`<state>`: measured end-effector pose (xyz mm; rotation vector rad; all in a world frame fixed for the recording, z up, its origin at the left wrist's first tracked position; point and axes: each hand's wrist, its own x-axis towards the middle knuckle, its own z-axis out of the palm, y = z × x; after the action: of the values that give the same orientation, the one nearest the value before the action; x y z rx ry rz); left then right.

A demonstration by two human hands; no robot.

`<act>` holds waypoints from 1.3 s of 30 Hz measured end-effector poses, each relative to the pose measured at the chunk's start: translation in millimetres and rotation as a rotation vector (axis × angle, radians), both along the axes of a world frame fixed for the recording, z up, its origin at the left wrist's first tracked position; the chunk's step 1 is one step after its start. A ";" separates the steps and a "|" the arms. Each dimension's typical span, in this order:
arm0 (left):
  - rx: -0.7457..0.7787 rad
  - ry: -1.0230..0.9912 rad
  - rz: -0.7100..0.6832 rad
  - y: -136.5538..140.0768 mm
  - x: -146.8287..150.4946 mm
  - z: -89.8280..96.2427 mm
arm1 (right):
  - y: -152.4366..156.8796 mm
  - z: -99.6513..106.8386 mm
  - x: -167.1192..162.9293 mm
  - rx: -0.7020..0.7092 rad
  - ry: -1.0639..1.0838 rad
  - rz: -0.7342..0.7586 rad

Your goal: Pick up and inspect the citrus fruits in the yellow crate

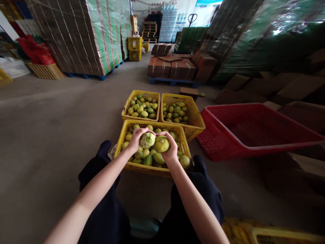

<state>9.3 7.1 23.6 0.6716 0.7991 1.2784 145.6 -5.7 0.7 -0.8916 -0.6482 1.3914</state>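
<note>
My left hand is wrapped round a pale green, rough-skinned lemon. Close beside it, my right hand grips a yellow-green lemon, and the fingertips of both hands nearly meet. Both fruits are held above the near yellow crate, which is full of green and yellow lemons. Behind it stand two more yellow crates of lemons, the left one well filled and the right one filled mostly on its left side.
A red crate stands to the right, near flattened cardboard. Bundled cardboard lies on a blue pallet further back. Tall wrapped stacks rise on both sides. Part of another yellow crate shows at lower right.
</note>
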 end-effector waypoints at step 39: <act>-0.383 -0.359 0.040 20.6 1.5 -1.5 | 17.1 -3.3 4.9 -0.400 0.337 0.078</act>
<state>10.8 27.6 22.1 0.1136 0.7326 1.1926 150.6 11.4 -2.5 -0.9177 -0.1495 1.7280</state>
